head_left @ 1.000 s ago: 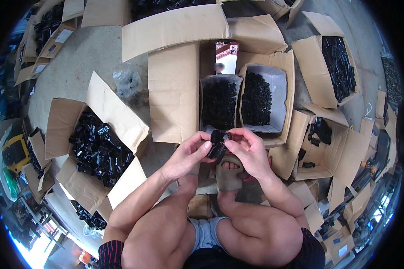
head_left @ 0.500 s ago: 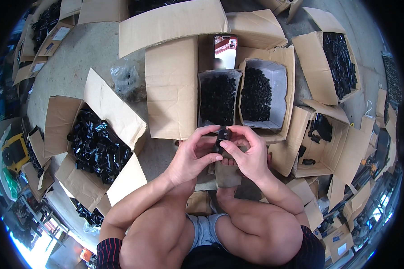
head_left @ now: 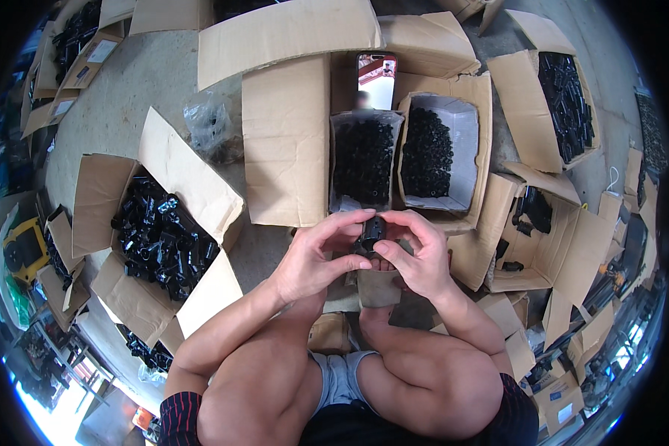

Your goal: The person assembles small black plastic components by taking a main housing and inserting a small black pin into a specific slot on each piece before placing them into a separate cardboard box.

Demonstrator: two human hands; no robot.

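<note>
Between both hands, above my feet, is a small black cylindrical plastic part [head_left: 374, 230]. My left hand [head_left: 310, 256] pinches its left side with thumb and fingertips. From the other side, my right hand [head_left: 419, 251] grips it, thumb across its near face. Fingers cover some of the part, and I cannot make out its finer detail. Just beyond my hands stand two small bins filled with tiny black pieces: a left bin [head_left: 338, 199] and a right bin [head_left: 463, 152] with a pale inner wall. Both sit inside a large open carton [head_left: 286, 141].
A phone [head_left: 377, 83] with a lit screen leans behind the bins. At left, an open carton [head_left: 104, 197] holds a heap of glossy black parts [head_left: 160, 241]. More cartons [head_left: 524, 104] [head_left: 546, 256] with black parts stand at right. A clear plastic bag [head_left: 207, 123] lies on the floor.
The black part has turned slightly between my fingers. My right hand has shifted a little to the right and down, while both hands keep their hold.
</note>
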